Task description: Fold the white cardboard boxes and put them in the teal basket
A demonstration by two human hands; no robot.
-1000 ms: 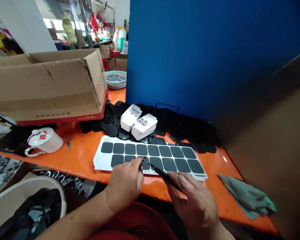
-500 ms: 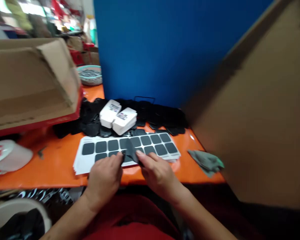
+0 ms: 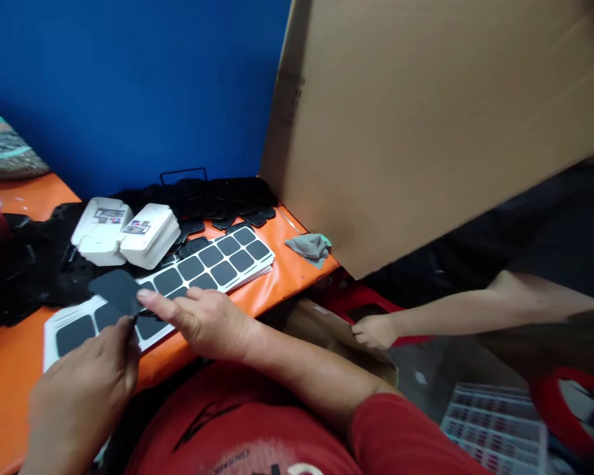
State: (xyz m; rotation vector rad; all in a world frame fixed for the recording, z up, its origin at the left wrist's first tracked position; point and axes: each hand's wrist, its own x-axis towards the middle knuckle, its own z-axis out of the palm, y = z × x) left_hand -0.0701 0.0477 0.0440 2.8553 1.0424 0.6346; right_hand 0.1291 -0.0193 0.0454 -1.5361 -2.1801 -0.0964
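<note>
Both my hands meet over a stack of white sheets printed with rows of dark grey rounded squares. Between them is a thin dark rounded-square piece, tilted above the sheets. My left hand pinches its lower edge, fingers closed and partly hidden. On the other side, my right hand is closed with thumb and finger against the piece's right edge. Just behind the sheets lie two stacks of white cards with small printed pictures. Dark flat pieces are heaped along the back.
A large cardboard sheet rises at the right, beside a blue panel. A grey cloth lies at the orange table's right end. Another person's hand holds a carton edge below. A clear compartment box sits lower right.
The view has swung right, so the sheets and my hands now appear further left. Another person's arm and the compartment box have come into view. My hands still hold the dark piece.
</note>
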